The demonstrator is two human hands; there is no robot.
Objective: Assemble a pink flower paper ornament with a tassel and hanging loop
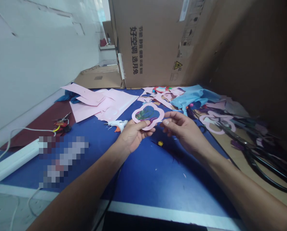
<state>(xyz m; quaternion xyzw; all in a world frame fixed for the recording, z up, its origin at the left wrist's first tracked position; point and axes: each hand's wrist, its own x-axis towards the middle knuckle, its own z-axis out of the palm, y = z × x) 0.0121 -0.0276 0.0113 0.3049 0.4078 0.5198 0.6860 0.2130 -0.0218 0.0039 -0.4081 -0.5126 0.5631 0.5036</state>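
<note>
A pink flower-shaped cutout [161,113], with dark blue, green and purple cloth or embroidery across its middle, is held up over the blue table. My left hand [133,136] grips its lower edge, thumb on top and fingers underneath. Close to the cutout's right side, my right hand [179,126] has its thumb and fingers pinched together. A thin pale line shows at those fingertips; whether it is a needle or a thread I cannot tell. Below the hands is a small yellow bead or bell [160,143]. Just behind my left hand lies a white hot glue gun [118,124] with an orange trigger.
Pink sheets [109,104] lie at the back left, pink scraps and light blue cloth [193,98] at the back right. Large black-handled scissors [256,157] and another pink flower outline [212,128] are at right. A power strip [18,158] lies left; a cardboard box [157,48] stands behind.
</note>
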